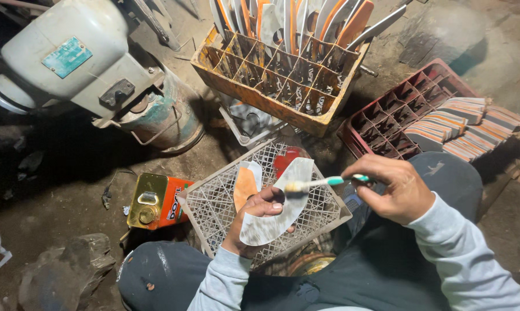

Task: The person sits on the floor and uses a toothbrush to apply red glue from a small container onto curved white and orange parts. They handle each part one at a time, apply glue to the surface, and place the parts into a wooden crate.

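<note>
The left hand (254, 208) grips a thin, stiff, curved blade (283, 201) at mid-edge; the right hand (395, 193) pinches a light toothbrush (323, 183) over it.

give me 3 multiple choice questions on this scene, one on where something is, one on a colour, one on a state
1. Where does the orange oil can lie?
A. on the ground beside the white wire basket
B. inside the red crate
C. on the grey machine

2. What colour is the handle of the toothbrush?
A. black
B. teal and white
C. yellow

3. How is the curved white blade piece at this moment?
A. lying loose in the yellow crate
B. flat on the ground
C. held in the left hand with the brush head on it

Answers:
1. A, the can lies on its side on the dirt against the white wire basket.
2. B, the handle in the right hand shows teal and white.
3. C, the left hand grips the piece and the bristles touch its upper part.
</note>
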`<action>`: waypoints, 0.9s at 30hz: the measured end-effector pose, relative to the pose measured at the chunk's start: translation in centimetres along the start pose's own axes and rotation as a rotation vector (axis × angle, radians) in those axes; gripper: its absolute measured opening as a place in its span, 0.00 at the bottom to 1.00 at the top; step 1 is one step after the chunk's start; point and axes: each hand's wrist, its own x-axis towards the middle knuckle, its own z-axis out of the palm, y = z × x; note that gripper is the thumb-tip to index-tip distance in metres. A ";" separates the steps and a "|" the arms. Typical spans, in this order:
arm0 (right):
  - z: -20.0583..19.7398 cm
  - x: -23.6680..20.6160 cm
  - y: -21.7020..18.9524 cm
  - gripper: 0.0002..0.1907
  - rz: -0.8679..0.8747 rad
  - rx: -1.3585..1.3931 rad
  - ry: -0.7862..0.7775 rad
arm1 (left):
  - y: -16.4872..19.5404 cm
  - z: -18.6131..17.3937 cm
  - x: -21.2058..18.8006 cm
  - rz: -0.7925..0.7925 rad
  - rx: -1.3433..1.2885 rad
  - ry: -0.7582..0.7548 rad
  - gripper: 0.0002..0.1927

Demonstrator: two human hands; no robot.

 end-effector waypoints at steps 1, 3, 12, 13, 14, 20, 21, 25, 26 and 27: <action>0.0 0.1 0.1 0.17 -0.001 -0.007 0.002 | -0.1 0.0 -0.1 -0.007 0.000 0.001 0.23; 0.1 0.4 0.1 0.18 -0.007 -0.020 0.010 | -0.3 0.0 -0.1 -0.010 0.000 -0.006 0.23; -1.1 0.4 -0.3 0.17 -0.025 -0.046 0.004 | -0.2 -0.3 0.0 -0.008 -0.016 0.036 0.21; -1.0 0.4 -0.3 0.18 -0.035 -0.035 -0.010 | -0.3 -0.2 0.0 -0.010 -0.006 0.044 0.21; -0.8 0.5 -0.2 0.18 -0.048 -0.023 -0.023 | -0.2 -0.1 0.1 -0.010 0.004 0.052 0.22; -1.8 0.3 0.0 0.17 -0.086 -0.052 -0.093 | 0.3 -0.6 0.0 0.032 -0.044 0.036 0.19; -2.1 0.2 -0.1 0.16 -0.046 -0.054 -0.082 | 0.2 -0.6 0.0 0.029 -0.046 0.041 0.19; -1.0 -0.1 0.1 0.17 -0.084 -0.023 -0.041 | -0.3 -0.5 0.4 0.006 -0.037 0.072 0.19; -0.3 0.0 0.2 0.17 -0.078 -0.024 -0.033 | -0.3 -0.5 0.4 0.001 -0.030 0.086 0.19; 0.2 0.1 0.3 0.17 -0.071 -0.024 -0.026 | -0.3 -0.6 0.4 0.008 -0.013 0.062 0.19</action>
